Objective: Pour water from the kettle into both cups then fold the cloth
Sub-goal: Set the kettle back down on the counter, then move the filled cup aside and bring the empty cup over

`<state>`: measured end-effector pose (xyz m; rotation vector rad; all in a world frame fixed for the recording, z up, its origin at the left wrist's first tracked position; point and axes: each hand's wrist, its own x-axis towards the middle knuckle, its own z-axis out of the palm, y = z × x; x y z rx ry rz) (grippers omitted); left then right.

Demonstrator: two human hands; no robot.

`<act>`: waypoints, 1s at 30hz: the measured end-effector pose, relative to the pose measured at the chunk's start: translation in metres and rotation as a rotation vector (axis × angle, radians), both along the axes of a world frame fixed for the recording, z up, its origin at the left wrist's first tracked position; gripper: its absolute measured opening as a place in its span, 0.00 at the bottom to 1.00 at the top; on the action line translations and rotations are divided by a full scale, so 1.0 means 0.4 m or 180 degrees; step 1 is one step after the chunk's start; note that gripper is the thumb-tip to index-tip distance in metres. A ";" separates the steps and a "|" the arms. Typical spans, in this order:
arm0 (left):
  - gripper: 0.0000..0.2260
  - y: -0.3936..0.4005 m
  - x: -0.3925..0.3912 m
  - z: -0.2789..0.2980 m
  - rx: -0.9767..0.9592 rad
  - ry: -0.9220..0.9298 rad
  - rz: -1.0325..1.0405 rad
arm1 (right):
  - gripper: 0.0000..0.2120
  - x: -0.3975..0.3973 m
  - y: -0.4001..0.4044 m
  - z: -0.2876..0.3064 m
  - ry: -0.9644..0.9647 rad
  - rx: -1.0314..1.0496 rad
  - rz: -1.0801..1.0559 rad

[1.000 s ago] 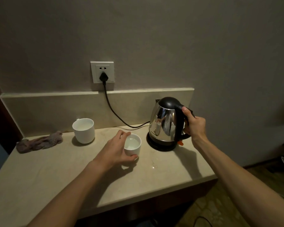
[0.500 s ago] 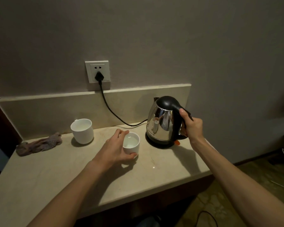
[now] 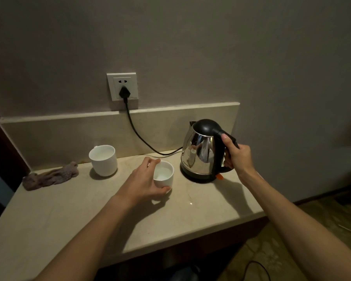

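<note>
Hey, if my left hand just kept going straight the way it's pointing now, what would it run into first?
The left hand already wraps the small cup, so it pushes that first. Beyond it, the line probably leads to the kettle, though depth is hard to judge.

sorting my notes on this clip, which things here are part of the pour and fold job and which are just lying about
Part of the job:
- kettle, right hand on its handle
- small cup, held by the left hand
- mug, back left
- cloth, crumpled at the left, not yet folded

Just there:
- wall socket with plug and cord
- counter
- cable on the floor
</note>
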<state>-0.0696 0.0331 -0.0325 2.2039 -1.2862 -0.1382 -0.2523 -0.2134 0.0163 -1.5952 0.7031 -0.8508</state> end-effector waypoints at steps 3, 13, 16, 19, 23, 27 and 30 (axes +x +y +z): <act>0.45 -0.016 0.020 0.006 0.0047 -0.0053 0.0117 | 0.24 -0.002 -0.005 -0.002 -0.0004 0.0022 0.0028; 0.43 -0.050 0.115 0.033 0.0284 -0.0054 0.0239 | 0.26 0.002 -0.014 -0.011 -0.0050 0.0031 0.0035; 0.45 -0.057 0.144 0.038 0.0313 -0.0042 0.0290 | 0.25 0.000 -0.015 -0.012 -0.0072 0.0027 0.0071; 0.50 -0.068 0.176 0.038 0.0399 -0.0137 0.0386 | 0.26 0.001 -0.015 -0.012 -0.0090 0.0000 0.0071; 0.50 -0.082 0.205 0.029 0.0397 -0.0214 0.0478 | 0.24 0.003 -0.013 -0.009 -0.0146 0.0000 0.0101; 0.48 -0.087 0.216 0.024 0.0371 -0.0260 0.0512 | 0.24 0.003 -0.014 -0.013 -0.0157 -0.0036 0.0132; 0.47 -0.087 0.216 0.025 0.0390 -0.0296 0.0498 | 0.24 0.004 -0.018 -0.017 -0.0160 -0.0058 0.0102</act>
